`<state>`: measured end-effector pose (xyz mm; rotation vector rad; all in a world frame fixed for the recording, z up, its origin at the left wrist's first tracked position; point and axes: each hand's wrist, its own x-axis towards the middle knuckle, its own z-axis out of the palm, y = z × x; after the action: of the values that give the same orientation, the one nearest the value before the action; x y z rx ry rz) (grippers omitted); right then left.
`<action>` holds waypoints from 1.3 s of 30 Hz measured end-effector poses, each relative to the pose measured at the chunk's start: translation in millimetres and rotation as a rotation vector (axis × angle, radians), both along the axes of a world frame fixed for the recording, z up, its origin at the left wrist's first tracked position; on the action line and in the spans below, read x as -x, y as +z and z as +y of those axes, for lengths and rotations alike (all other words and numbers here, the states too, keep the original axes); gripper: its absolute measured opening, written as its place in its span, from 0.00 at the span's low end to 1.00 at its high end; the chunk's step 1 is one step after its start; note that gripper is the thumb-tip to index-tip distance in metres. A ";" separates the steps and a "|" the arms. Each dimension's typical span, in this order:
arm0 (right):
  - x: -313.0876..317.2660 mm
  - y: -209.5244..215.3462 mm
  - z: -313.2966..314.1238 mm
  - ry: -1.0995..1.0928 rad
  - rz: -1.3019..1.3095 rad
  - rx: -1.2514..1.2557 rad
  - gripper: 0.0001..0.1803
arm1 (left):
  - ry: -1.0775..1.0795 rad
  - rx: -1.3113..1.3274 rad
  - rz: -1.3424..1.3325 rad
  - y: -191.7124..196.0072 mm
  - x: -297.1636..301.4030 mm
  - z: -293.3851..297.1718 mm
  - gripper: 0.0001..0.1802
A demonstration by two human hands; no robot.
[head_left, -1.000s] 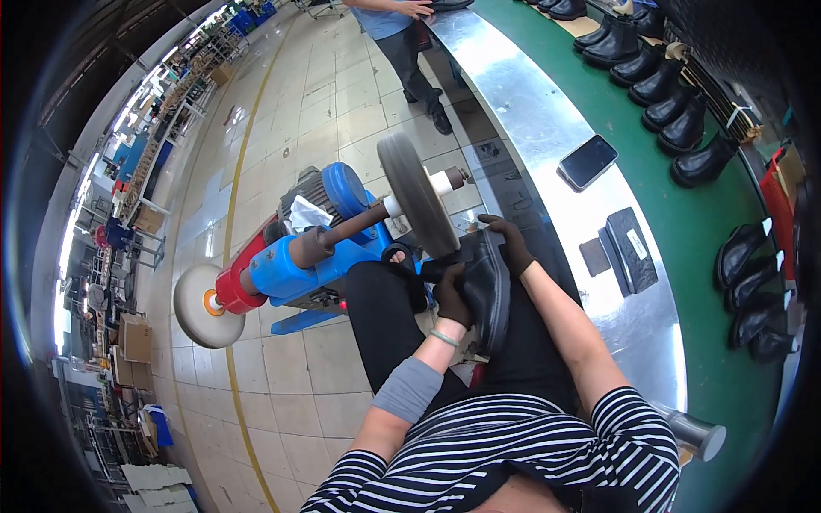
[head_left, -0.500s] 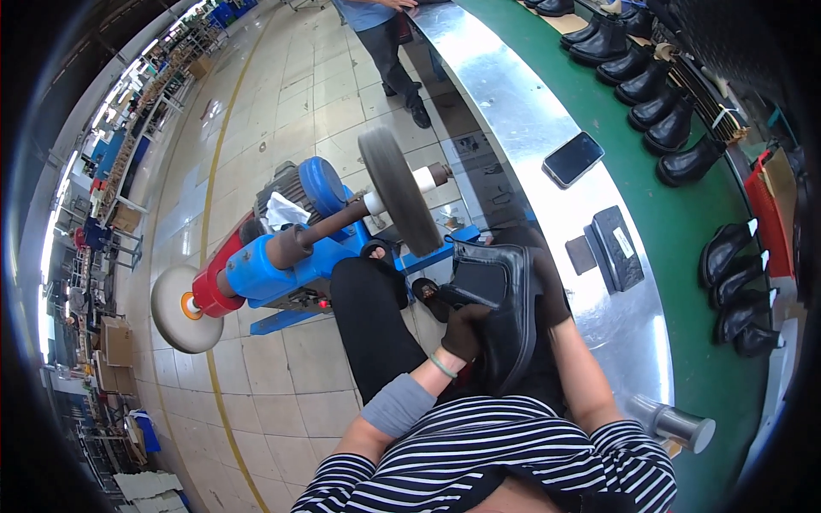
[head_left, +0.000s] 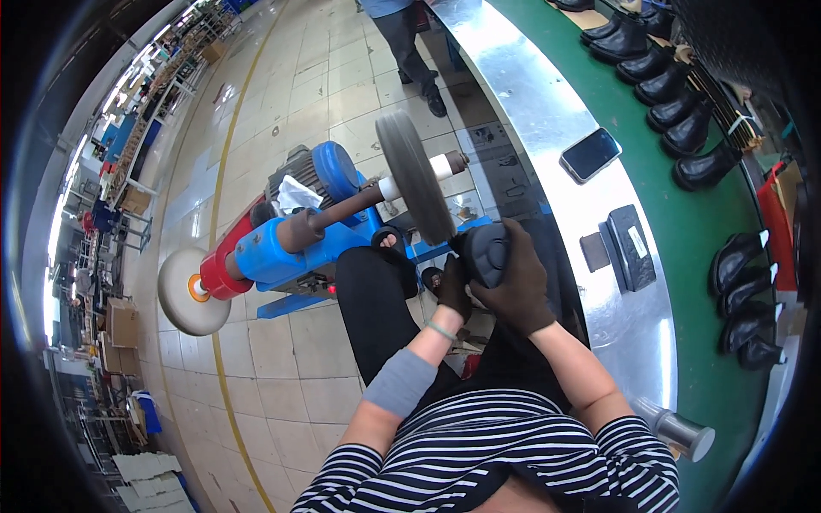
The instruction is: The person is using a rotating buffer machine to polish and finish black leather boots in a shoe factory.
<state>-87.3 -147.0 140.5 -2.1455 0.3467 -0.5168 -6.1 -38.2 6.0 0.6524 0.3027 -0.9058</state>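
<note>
Between my gloved hands is a black leather boot (head_left: 486, 254), turned so that its rounded end shows. My right hand (head_left: 525, 289), in a dark brown glove, is closed around the boot's right side. Lower on its left, my left hand (head_left: 454, 292) grips it too, in a similar dark glove; some of its fingers are hidden. Just beyond the boot is the dark polishing wheel (head_left: 413, 175) on the shaft of a blue machine (head_left: 278, 248). The boot is close to the wheel's lower edge; whether they touch I cannot tell.
A pale buffing wheel (head_left: 190, 291) is on the machine's left end. On the metal bench (head_left: 556, 111) to my right lie a phone (head_left: 590, 156) and a black case (head_left: 629, 248). Several black boots (head_left: 684, 128) stand on the green surface beyond. Another person (head_left: 402, 38) stands ahead.
Both hands have moved the boot forward, toward the wheel, and turned it from side-on to end-on. My right hand now covers its right side. The view has shifted slightly.
</note>
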 end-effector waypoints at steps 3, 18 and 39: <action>-27.5 -1.9 11.0 0.017 0.025 0.192 0.47 | 0.089 0.046 -0.061 -17.8 -26.9 -16.3 0.25; -4.9 -58.0 -5.1 0.304 -0.061 1.032 0.36 | 0.114 0.041 -0.185 -40.6 -56.2 -14.8 0.22; -30.3 -73.7 -53.3 0.320 -0.078 0.864 0.40 | 0.367 -0.041 -0.347 -50.2 -79.2 20.3 0.19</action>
<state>-57.0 -200.2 66.9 -2.9153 -0.3356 -0.6291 73.1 -17.9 -44.2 0.7496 0.1226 -0.4265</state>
